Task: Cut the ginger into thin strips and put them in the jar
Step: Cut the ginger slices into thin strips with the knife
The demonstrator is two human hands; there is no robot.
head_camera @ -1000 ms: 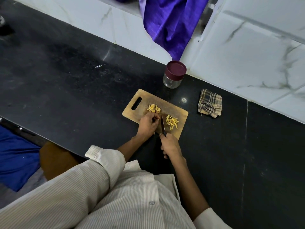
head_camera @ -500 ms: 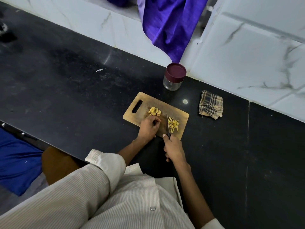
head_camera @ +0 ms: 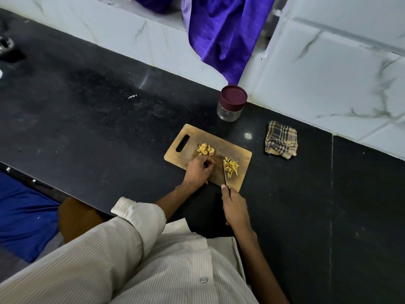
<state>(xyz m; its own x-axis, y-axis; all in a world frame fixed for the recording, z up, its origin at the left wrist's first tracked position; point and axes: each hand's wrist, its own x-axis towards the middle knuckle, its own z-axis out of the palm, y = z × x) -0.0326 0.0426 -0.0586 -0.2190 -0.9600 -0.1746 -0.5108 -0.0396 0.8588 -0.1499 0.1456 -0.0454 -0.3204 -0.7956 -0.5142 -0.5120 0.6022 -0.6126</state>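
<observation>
On the cutting board, the right hand grips the knife beside cut ginger strips, while the left hand's curled fingers seemingly pin a slice for cutting.

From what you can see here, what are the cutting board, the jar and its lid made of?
Cutting board: looks like wood or bamboo, matte tan with darker worn patches and a cut-out handle slot. Jar: clear body, glass or clear plastic; the view cannot settle which. Its lid: probably plastic, smooth opaque maroon with a soft sheen.
</observation>
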